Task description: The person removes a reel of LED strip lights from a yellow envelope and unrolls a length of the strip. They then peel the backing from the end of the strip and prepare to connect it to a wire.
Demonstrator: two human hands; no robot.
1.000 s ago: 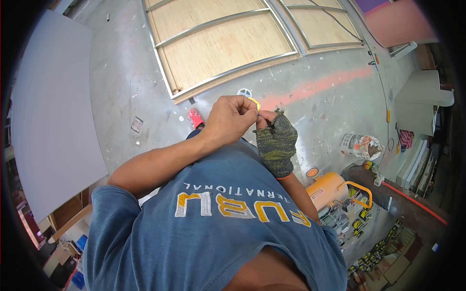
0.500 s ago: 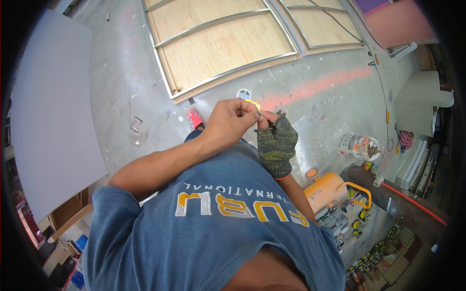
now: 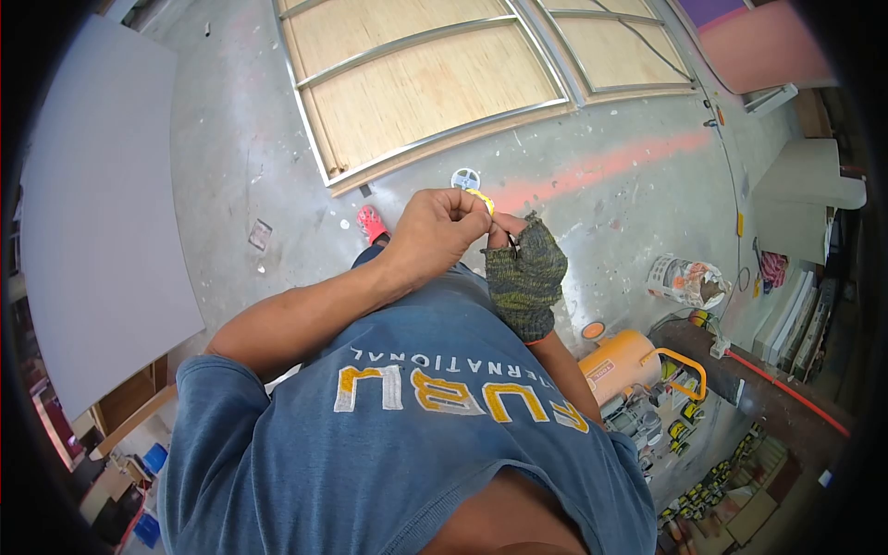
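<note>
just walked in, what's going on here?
A person stands on a concrete workshop floor, looking down at both hands held together in front of the chest. The bare left hand and the right hand, in a fingerless knit glove, pinch a small yellow item between the fingertips; what it is cannot be told. Plywood panels with metal framing lie on the floor ahead.

Paint-stained grey concrete floor (image 3: 231, 139), pink streak across it. Plywood panels with metal strips (image 3: 416, 83) lie flat up top. Large white board (image 3: 102, 213) at left. Orange compressor (image 3: 624, 365) and paint-smeared bucket (image 3: 684, 277) at right.
</note>
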